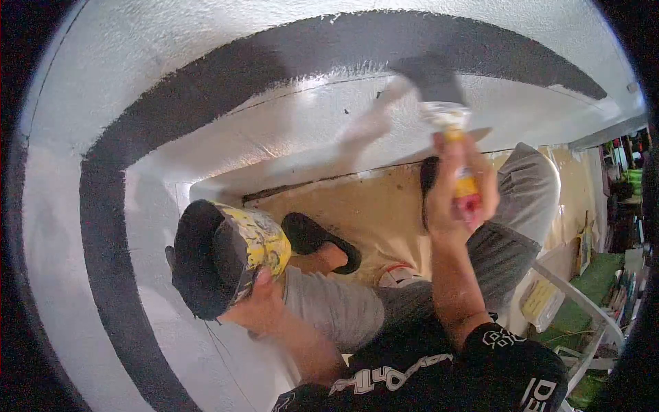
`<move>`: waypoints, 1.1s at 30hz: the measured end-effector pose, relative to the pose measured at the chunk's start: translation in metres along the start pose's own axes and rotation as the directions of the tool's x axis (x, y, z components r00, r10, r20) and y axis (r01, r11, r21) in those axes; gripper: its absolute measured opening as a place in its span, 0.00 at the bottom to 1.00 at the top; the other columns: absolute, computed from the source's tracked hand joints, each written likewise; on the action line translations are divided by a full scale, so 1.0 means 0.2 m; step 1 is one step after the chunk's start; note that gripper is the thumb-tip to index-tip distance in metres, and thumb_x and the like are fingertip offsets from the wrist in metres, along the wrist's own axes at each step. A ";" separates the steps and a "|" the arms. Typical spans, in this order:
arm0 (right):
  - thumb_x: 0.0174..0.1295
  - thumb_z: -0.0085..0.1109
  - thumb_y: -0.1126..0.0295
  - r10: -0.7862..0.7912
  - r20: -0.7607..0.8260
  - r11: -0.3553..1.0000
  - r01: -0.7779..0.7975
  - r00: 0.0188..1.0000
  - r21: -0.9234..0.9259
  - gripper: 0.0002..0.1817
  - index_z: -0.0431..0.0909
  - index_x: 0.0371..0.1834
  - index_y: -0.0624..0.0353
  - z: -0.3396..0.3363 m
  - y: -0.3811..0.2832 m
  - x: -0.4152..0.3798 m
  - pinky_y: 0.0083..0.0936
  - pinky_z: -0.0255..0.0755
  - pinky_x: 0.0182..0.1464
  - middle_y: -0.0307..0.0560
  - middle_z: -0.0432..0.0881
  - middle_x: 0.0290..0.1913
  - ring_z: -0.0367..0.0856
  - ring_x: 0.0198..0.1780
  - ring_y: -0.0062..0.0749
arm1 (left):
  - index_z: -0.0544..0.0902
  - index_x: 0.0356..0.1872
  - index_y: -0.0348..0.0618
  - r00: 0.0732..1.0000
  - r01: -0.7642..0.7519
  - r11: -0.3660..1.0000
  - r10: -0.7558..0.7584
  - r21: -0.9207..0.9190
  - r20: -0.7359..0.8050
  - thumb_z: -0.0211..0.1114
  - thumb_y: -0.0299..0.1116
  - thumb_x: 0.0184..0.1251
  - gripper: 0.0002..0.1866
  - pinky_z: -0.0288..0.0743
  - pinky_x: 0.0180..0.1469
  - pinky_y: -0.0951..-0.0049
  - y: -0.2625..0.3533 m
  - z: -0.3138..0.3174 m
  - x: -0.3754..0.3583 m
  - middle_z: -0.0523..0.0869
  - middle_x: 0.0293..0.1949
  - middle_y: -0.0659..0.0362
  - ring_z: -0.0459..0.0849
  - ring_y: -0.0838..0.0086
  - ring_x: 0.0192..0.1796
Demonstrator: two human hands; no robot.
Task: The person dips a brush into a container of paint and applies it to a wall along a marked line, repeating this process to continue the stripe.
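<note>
My right hand (458, 185) is wrapped round the yellow and red handle of a paintbrush (446, 113), blurred by motion. Its dark bristles overlap the lower edge of the dark grey painted band (233, 65) on the white wall (171, 41). Lower left, my left hand (264, 302) grips a paint can (257, 240) with a yellow, paint-smeared side. The can is tilted with its mouth toward the wall, and dark paint coats the rim and inside.
A brownish sheet (384, 206) covers the floor below the wall. My black slipper (322, 240) rests on it. At the right are a pale metal bar (583, 299), a yellowish box (542, 302) on a green surface, and cluttered shelves (628, 178).
</note>
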State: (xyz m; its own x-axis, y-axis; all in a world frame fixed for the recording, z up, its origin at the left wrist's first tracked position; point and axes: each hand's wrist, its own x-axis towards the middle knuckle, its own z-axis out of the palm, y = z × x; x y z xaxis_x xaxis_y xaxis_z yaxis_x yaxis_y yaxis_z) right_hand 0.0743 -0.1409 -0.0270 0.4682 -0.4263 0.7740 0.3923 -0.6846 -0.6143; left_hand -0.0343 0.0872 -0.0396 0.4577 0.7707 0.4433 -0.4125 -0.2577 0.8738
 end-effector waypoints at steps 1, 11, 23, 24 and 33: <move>0.57 0.65 0.71 0.025 -0.066 0.998 -0.020 0.998 0.067 0.08 0.82 0.37 0.65 -0.04 0.04 0.03 0.23 0.79 0.36 0.51 0.86 0.33 0.85 0.30 0.29 | 0.67 0.60 0.40 1.000 0.003 1.000 -0.003 0.000 -0.003 0.80 0.28 0.38 0.42 0.78 0.54 0.49 0.01 0.00 0.00 0.76 0.55 0.51 0.77 0.55 0.55; 0.61 0.60 0.77 -0.126 0.141 0.992 0.121 0.982 0.045 0.08 0.80 0.43 0.67 0.10 -0.18 -0.09 0.14 0.74 0.35 0.46 0.87 0.33 0.83 0.32 0.18 | 0.61 0.65 0.29 0.997 -0.004 0.971 0.023 0.239 -0.076 0.81 0.50 0.39 0.55 0.68 0.66 0.58 0.07 -0.01 -0.03 0.70 0.62 0.43 0.73 0.55 0.62; 0.50 0.69 0.74 -0.205 0.195 0.978 0.207 0.959 0.010 0.16 0.82 0.43 0.64 0.07 -0.11 -0.12 0.23 0.78 0.34 0.51 0.86 0.34 0.85 0.30 0.32 | 0.63 0.64 0.33 0.988 -0.141 0.981 0.149 0.135 -0.048 0.80 0.40 0.41 0.48 0.71 0.62 0.54 0.03 -0.02 0.05 0.70 0.62 0.46 0.74 0.55 0.60; 0.53 0.68 0.73 -0.085 0.182 0.984 0.111 0.980 -0.137 0.14 0.82 0.44 0.64 0.03 -0.08 -0.08 0.23 0.78 0.37 0.52 0.86 0.36 0.86 0.32 0.30 | 0.66 0.62 0.38 0.983 -0.180 0.980 0.182 0.088 -0.021 0.80 0.32 0.42 0.43 0.73 0.60 0.53 0.04 -0.01 0.05 0.74 0.59 0.50 0.76 0.57 0.58; 0.65 0.56 0.74 0.108 -0.070 0.992 -0.102 0.992 0.078 0.09 0.76 0.42 0.71 -0.09 0.05 0.13 0.26 0.80 0.39 0.60 0.84 0.35 0.85 0.33 0.34 | 0.62 0.65 0.28 0.984 -0.179 0.959 0.173 0.219 0.046 0.80 0.56 0.36 0.57 0.71 0.63 0.55 0.08 0.09 0.03 0.68 0.64 0.40 0.73 0.52 0.62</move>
State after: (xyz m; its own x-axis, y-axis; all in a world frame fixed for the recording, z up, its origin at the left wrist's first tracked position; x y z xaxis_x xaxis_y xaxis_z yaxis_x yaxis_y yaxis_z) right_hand 0.0761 -0.1690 -0.0107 0.4512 -0.5380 0.7121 0.4031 -0.5890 -0.7004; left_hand -0.0238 0.0768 -0.0204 0.4154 0.6865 0.5968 -0.3052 -0.5129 0.8024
